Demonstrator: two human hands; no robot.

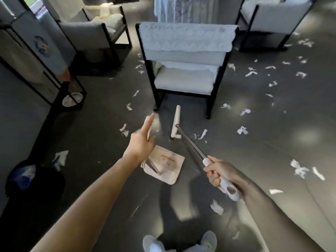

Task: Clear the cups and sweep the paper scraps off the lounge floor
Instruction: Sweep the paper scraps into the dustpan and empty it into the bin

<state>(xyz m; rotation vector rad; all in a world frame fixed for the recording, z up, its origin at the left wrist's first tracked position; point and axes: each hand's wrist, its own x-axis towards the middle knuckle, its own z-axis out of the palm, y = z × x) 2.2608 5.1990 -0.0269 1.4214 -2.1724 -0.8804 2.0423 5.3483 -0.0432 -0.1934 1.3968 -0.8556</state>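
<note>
My right hand (pixel 217 171) is shut on the white grip of a broom handle (pixel 190 144). The metal shaft runs up and left to the white broom head (pixel 176 122), which rests on the dark floor in front of a chair. My left hand (pixel 143 139) is stretched forward, fingers apart, holding nothing, above the left edge of a white dustpan (pixel 165 165) lying flat on the floor. White paper scraps (pixel 242 130) are scattered widely, thickest at the right (pixel 300 170) and behind the chair. No cup is clearly visible.
A white-cushioned, black-framed chair (pixel 185 77) stands straight ahead. Two more armchairs sit at the back left (pixel 101 30) and back right (pixel 272 20). A black-framed stand (pixel 54 84) is on the left, and a dark bin with a bag (pixel 32 179) at lower left. My shoes (pixel 180 242) are at the bottom.
</note>
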